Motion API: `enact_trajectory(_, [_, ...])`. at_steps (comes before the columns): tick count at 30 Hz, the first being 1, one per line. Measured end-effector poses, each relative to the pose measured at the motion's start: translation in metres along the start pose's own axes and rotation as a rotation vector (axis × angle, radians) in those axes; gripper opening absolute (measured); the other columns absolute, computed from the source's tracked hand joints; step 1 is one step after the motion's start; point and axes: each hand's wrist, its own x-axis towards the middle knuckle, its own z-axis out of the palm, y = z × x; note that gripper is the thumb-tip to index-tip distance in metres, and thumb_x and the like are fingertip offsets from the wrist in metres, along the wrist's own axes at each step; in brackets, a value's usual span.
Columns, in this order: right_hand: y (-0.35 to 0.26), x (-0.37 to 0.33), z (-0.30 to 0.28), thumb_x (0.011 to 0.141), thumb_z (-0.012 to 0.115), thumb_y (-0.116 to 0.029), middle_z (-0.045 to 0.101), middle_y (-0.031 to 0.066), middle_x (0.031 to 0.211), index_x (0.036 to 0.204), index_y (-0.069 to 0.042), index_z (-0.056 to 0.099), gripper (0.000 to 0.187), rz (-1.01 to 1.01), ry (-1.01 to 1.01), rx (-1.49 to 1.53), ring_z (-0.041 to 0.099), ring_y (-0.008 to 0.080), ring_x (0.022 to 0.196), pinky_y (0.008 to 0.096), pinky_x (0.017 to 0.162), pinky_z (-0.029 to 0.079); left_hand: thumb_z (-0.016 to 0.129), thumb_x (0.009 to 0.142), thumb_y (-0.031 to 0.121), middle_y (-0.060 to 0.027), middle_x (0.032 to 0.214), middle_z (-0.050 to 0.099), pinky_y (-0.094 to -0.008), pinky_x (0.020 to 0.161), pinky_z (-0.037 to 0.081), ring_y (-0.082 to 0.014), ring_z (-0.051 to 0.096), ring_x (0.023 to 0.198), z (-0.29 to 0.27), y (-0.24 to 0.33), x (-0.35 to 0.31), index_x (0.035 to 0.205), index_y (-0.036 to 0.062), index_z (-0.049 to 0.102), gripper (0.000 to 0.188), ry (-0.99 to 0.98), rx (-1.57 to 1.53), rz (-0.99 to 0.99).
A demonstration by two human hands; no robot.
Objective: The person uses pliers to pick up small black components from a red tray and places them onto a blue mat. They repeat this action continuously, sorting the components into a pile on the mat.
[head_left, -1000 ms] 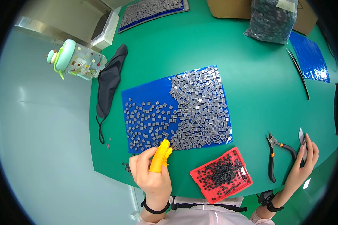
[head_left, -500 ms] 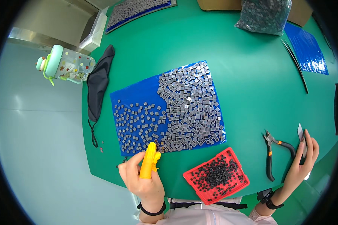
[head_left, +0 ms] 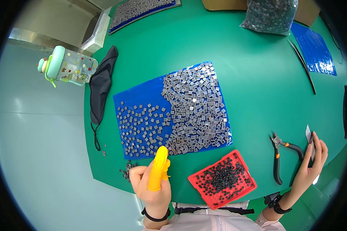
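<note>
From above the near edge of the desk (head_left: 254,100), one fisheye looked down, far edge seemingly cropped.

- Lower centre: left hand (head_left: 152,188), yellow finger cot (head_left: 157,171) on, fingertips at the blue sheet's (head_left: 138,92) lower edge.
- Centre: small grey square pieces (head_left: 196,115) on that sheet.
- Below, rightward: red tray (head_left: 212,201) of black bits (head_left: 224,178).
- Lower right: diagonal cutters (head_left: 277,167); right hand (head_left: 314,163) gripping a flat blade-like tool (head_left: 309,134).

L hand (head_left: 153,190) curled, R hand (head_left: 313,161) ditto
</note>
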Motion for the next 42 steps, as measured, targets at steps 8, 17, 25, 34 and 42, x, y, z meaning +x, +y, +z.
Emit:
enact_trajectory(8, [0.000, -0.001, 0.001, 0.094, 0.051, -0.011, 0.054, 0.0082, 0.112, 0.116, -0.006, 0.063, 0.025, 0.004, 0.000, 0.012, 0.052, 0.0190, 0.105, 0.0318, 0.093, 0.040, 0.062, 0.079, -0.003, -0.0007, 0.090, 0.068, -0.0216, 0.058, 0.030, -0.0119, 0.037, 0.068, -0.004, 0.000, 0.001, 0.110, -0.0003, 0.060, 0.031, 0.100, -0.010, -0.039])
enact_trajectory(17, [0.019, -0.009, -0.005, 0.096, 0.049, -0.018, 0.053, 0.0134, 0.119, 0.118, -0.003, 0.061, 0.029, -0.138, 0.095, 0.044, 0.051, 0.0246, 0.110, 0.0366, 0.095, 0.039, 0.070, 0.071, -0.001, -0.0004, 0.090, 0.064, -0.0294, 0.062, 0.043, -0.0199, 0.049, 0.081, -0.053, -0.038, -0.003, 0.093, 0.0032, 0.070, 0.022, 0.070, 0.239, -0.264])
enact_trajectory(25, [-0.045, -0.022, -0.026, 0.078, 0.063, -0.046, 0.043, 0.0172, 0.136, 0.127, -0.004, 0.051, 0.066, -0.499, -0.399, -0.010, 0.037, 0.0374, 0.129, 0.0495, 0.106, 0.028, 0.072, 0.069, 0.005, -0.0031, 0.085, 0.058, -0.0299, 0.063, 0.039, -0.0206, 0.047, 0.081, -0.049, -0.032, 0.000, 0.089, 0.0030, 0.071, 0.019, -0.054, 0.230, -0.242])
enact_trajectory(34, [-0.049, -0.031, -0.021, 0.071, 0.064, -0.011, 0.045, 0.0136, 0.136, 0.127, -0.005, 0.052, 0.058, -0.369, -0.330, -0.088, 0.038, 0.0327, 0.127, 0.0439, 0.106, 0.026, 0.074, 0.068, 0.005, -0.0050, 0.085, 0.060, -0.0312, 0.066, 0.045, -0.0229, 0.054, 0.081, -0.042, -0.022, 0.001, 0.088, 0.0033, 0.071, 0.021, -0.112, 0.090, -0.240])
enact_trajectory(42, [-0.057, -0.036, -0.013, 0.069, 0.065, -0.008, 0.049, 0.0133, 0.130, 0.125, -0.004, 0.053, 0.057, -0.280, -0.233, -0.052, 0.042, 0.0318, 0.122, 0.0427, 0.104, 0.029, 0.061, 0.068, -0.012, -0.0102, 0.095, 0.065, -0.0308, 0.073, 0.052, -0.0255, 0.065, 0.081, -0.040, -0.007, -0.013, 0.104, -0.0039, 0.063, 0.037, -0.179, -0.399, -0.243])
